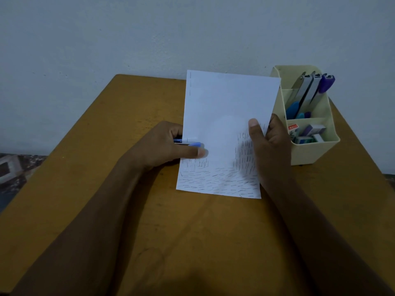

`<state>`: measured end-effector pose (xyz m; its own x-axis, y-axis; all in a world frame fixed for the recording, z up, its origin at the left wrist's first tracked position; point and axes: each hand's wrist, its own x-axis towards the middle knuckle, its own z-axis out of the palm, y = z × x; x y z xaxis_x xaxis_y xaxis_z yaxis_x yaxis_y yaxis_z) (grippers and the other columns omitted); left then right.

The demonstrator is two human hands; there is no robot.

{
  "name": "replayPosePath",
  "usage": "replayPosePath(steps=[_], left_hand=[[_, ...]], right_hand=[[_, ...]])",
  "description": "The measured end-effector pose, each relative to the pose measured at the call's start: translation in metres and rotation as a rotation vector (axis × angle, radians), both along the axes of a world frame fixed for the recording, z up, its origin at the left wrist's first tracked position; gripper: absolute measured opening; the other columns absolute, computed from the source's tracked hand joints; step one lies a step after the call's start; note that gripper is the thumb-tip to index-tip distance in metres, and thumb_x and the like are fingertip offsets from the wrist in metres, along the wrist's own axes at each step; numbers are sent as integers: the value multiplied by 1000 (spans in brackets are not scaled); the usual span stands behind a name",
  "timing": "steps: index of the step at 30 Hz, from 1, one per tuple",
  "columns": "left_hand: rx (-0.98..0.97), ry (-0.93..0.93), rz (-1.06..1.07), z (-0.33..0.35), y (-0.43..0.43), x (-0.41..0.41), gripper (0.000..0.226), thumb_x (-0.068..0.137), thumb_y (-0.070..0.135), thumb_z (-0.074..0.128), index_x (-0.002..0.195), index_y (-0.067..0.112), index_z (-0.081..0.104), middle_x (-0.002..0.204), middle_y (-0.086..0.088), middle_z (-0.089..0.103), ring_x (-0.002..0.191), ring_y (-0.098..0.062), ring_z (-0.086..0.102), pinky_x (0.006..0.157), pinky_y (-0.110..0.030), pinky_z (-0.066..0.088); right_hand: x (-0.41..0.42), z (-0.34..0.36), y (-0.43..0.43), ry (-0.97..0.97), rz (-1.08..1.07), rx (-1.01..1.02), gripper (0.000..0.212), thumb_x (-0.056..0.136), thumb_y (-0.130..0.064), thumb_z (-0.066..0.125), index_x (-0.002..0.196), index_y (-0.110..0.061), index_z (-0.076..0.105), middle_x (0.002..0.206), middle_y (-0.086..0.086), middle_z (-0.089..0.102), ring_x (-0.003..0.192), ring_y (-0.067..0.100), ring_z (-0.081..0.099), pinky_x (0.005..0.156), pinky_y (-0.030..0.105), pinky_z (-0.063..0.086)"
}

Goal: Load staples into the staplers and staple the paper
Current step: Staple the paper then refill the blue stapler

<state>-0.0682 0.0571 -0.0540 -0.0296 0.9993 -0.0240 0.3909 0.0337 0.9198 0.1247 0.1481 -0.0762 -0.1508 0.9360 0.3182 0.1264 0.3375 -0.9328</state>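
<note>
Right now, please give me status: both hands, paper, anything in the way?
Left hand grips blue stapler at left edge of paper. Right hand pinches its right edge. Organizer close beside right hand; nothing blocks.

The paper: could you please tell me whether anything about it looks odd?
Yes. The paper is peppered with dozens of staples at mixed angles across its lower part, far more than fastening needs. The left hand holds a blue stapler on its left edge.

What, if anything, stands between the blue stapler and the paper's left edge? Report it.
Nothing visible does. The blue stapler, gripped in the left hand, already has its tip over the left edge of the paper. The right hand pinches the opposite edge, well clear.
</note>
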Motion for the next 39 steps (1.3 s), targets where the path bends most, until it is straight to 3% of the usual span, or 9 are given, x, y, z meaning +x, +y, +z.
replayPosePath(steps=[2,5,6,9,11,19,29,34,39], left_hand=[[-12,13,-12,2,-1,-3,19,71,29,76,86,18,73,86,6,75,70,-12,70,58,-20,50],[-40,63,-46,7,-2,-5,31,66,36,75,91,18,74,91,3,75,80,-36,68,66,-47,51],[-59,87,-63,8,-3,-5,32,66,37,75,92,18,73,93,7,75,83,-34,69,71,-53,52],[-106,125,-111,11,-3,-6,32,65,38,74,93,22,72,94,16,74,86,-20,71,78,-51,54],[-115,129,-123,12,-4,-8,36,66,38,75,97,21,73,98,15,74,89,-26,70,79,-54,53],[-144,131,-136,11,-3,-12,29,67,37,73,94,29,71,101,22,72,83,-30,67,59,-25,46],[-171,140,-154,8,-2,-21,33,71,35,73,101,19,73,107,22,70,76,-37,62,53,-17,42],[-186,143,-168,7,-2,-23,27,75,31,73,99,19,73,108,21,70,64,-20,58,52,-17,41],[-170,134,-155,7,-2,-24,29,72,33,73,96,16,74,107,19,71,63,-22,55,52,-17,41]], right_hand=[[0,0,0,4,4,-1,13,96,-22,50,108,-23,54,100,-22,59,92,-14,57,80,5,46],[0,0,0,15,6,-3,13,96,-21,50,108,-21,56,101,-17,61,93,-10,58,80,6,46],[0,0,-1,18,3,-4,13,96,-21,51,108,-20,56,101,-15,62,94,-7,59,81,7,47],[-1,0,-1,13,-1,-2,13,96,-22,51,108,-19,57,101,-12,64,95,-4,60,81,8,48],[-1,0,-2,13,2,1,11,96,-21,51,105,-21,56,97,-17,62,91,-10,59,78,5,47],[0,1,0,18,7,5,11,96,-21,50,106,-22,54,98,-22,59,90,-15,57,77,4,46],[0,1,0,30,3,11,11,96,-21,50,107,-24,53,100,-21,60,94,-10,58,81,7,47],[0,1,0,33,-3,13,11,96,-21,50,107,-23,54,100,-20,60,94,-10,58,81,7,46],[0,0,0,37,-6,10,12,96,-22,51,107,-27,52,100,-25,58,93,-15,56,82,5,45]])
